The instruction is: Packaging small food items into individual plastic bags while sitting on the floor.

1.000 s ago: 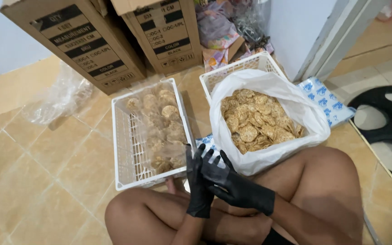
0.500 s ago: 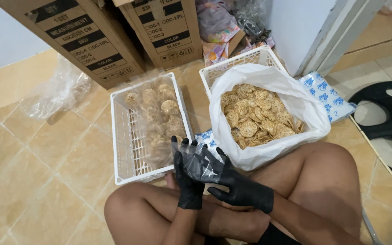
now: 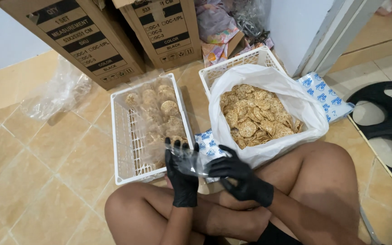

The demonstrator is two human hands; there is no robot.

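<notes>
Pinching and spreading a small clear bag (image 3: pixel 190 159) between gloved left hand (image 3: pixel 182 174) and right hand (image 3: pixel 239 174), above the lap beside the white basket's (image 3: pixel 122 136) near edge, likely needing a wider mouth next.

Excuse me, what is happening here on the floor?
A person sits cross-legged on the tiled floor. Both hands, the left hand and the right hand, wear black gloves and hold a small clear plastic bag. A big white bag of round crackers sits in one basket; the other white basket holds packed crackers.
</notes>
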